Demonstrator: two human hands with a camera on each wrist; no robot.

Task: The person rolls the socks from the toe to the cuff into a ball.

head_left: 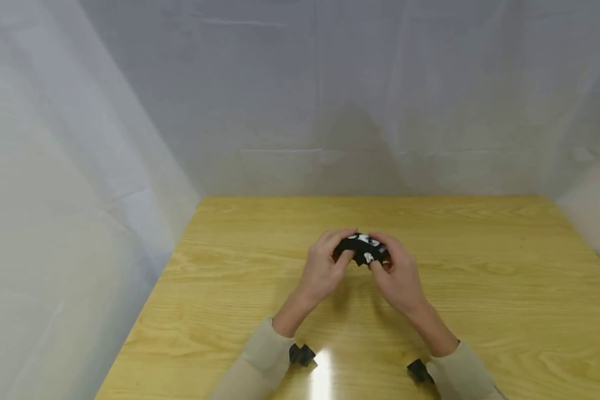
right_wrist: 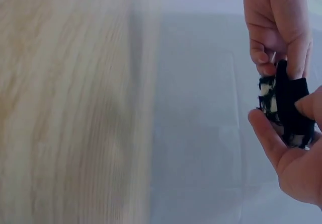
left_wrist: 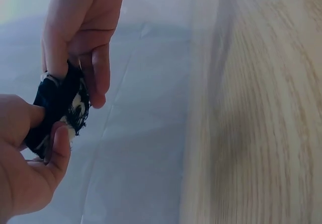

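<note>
A small black cloth with white patches (head_left: 364,248) is held above the middle of the wooden table (head_left: 480,266). My left hand (head_left: 325,266) pinches its left end and my right hand (head_left: 397,273) pinches its right end. In the left wrist view the black cloth (left_wrist: 58,108) is bunched between my left hand (left_wrist: 27,163) at the bottom and my right hand (left_wrist: 80,38) above. The right wrist view shows the cloth (right_wrist: 284,105) pressed between my right hand (right_wrist: 292,158) and my left hand (right_wrist: 276,22).
White plastic sheeting (head_left: 105,166) walls the table on the left, back and right. Beige sleeves (head_left: 265,355) cover both forearms, each with a black wrist camera mount (head_left: 301,354) beside it. Bare wood lies all around the hands.
</note>
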